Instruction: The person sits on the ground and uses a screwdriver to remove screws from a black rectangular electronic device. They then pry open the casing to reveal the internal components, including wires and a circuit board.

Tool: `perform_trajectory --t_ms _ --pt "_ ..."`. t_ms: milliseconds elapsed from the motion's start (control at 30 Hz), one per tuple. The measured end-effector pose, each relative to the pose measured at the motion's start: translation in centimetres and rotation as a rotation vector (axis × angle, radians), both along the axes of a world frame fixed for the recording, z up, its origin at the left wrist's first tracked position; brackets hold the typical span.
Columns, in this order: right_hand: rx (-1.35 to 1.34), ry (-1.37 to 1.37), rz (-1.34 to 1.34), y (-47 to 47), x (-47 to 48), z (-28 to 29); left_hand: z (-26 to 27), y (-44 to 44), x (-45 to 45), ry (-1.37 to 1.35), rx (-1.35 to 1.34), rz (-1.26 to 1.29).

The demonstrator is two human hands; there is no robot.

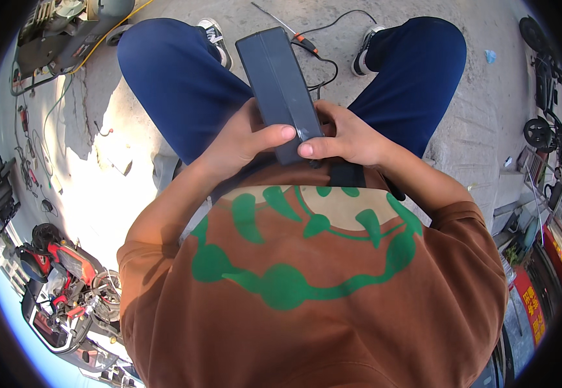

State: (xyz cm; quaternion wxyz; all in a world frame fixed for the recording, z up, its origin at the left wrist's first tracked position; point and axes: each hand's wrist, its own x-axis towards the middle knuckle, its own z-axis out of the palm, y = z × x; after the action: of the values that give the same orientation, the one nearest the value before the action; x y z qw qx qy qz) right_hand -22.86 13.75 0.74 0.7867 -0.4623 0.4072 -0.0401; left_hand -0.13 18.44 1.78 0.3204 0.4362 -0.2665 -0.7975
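Observation:
A long dark rectangular case (281, 82), which looks like plastic, is held tilted between my knees. My left hand (256, 133) grips its lower left side, the thumb lying on the top face. From the lower right, my right hand (341, 133) holds it too, its thumb close to the other thumb. The fingers of both hands are partly hidden behind the case. On the ground beyond, a screwdriver with an orange and black handle (306, 43) lies beside a black cable (335, 70).
My knees in blue trousers (179, 72) flank the case. Leftward are a machine with a yellow hose (97, 46), scattered cables (26, 145) and a red motorcycle (74, 262). At the right stand a black two-wheeler (545, 92) and a red banner bearing writing (528, 303).

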Motion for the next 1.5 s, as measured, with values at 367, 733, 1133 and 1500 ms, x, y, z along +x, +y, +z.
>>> perform_trajectory --t_ms 367,733,1133,1500 --pt "0.016 -0.193 0.053 0.3 -0.2 -0.8 -2.9 0.7 0.1 -0.106 -0.195 -0.116" --pt "-0.278 0.018 -0.019 -2.8 -1.3 0.1 -0.6 -0.9 -0.1 0.113 0.384 0.124" --pt "-1.206 -0.311 0.097 -4.5 0.2 -1.0 -0.5 -2.1 0.4 -0.207 0.257 0.035" --pt "-0.780 -0.247 0.027 -5.1 0.8 -0.5 0.8 -4.0 1.5 -0.679 -0.783 -0.069"
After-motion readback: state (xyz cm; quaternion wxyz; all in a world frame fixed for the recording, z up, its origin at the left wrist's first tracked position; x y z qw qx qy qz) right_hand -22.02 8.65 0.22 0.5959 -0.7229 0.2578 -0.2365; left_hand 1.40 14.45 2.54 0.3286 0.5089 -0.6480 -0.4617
